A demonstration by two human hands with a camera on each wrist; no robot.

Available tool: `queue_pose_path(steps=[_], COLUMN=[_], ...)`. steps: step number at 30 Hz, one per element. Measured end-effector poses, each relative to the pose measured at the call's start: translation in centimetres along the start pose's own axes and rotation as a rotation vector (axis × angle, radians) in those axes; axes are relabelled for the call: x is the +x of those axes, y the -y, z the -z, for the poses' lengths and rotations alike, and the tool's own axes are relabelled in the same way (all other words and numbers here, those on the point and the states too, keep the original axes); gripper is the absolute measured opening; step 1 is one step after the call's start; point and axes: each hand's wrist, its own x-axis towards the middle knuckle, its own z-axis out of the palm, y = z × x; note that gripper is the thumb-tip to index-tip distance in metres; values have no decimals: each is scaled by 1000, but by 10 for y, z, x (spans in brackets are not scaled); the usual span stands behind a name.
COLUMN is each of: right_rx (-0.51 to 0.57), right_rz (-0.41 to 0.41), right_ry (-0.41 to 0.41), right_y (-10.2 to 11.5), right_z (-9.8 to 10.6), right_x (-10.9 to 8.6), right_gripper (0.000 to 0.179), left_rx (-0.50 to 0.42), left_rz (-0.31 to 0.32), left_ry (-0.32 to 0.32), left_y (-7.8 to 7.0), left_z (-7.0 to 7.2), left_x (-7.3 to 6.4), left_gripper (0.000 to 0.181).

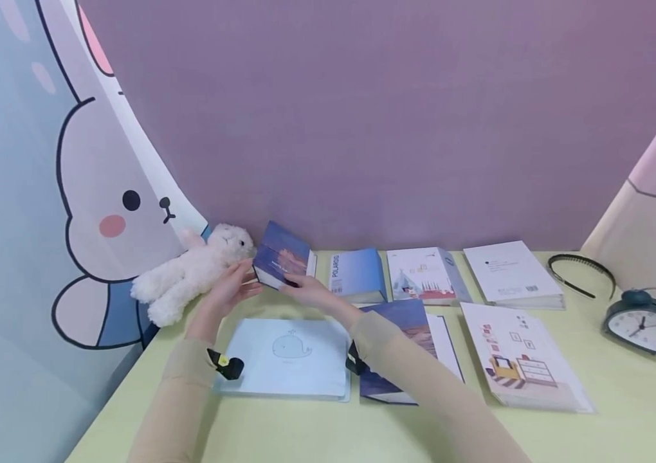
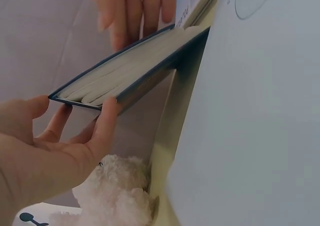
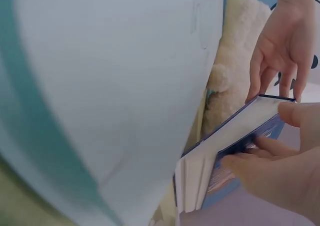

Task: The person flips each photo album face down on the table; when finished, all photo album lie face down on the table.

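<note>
Both hands hold a small thick photo album (image 1: 284,254) with a blue-purple landscape cover, tilted up over the table's back left. My left hand (image 1: 229,289) grips its left end; in the left wrist view, the thumb and fingers (image 2: 107,113) lie at the corners of its covers. My right hand (image 1: 307,292) is at the lower right of the album, and the right wrist view shows its fingers (image 3: 265,148) against the picture cover with the thumb near the page edges. White pages (image 2: 130,68) show between the covers. A white plush toy (image 1: 200,270) lies just left of the left hand.
A pale blue whale album (image 1: 287,357) lies below the hands. Beside it are a purple landscape album (image 1: 403,321) and a white illustrated album (image 1: 527,360). Behind stand a POLAROID album (image 1: 357,273) and two white ones. A headband (image 1: 585,263) and alarm clock (image 1: 643,321) are at right.
</note>
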Motion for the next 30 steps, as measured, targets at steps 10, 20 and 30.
queue_pose_path(steps=[10,20,30], right_rx=[73,274,326], right_rz=[166,20,-34], right_ry=[-33,-41,-102], right_y=[16,19,23], right_z=[6,8,18], right_x=[4,1,-1], right_gripper=[56,60,65], left_rx=[-39,-29,0], left_rz=[-17,-28,-70], left_ry=[22,-50,-54], left_y=[-10,-11,-16], left_z=[-9,-24,-38], left_x=[-2,3,7], left_gripper=[53,51,53])
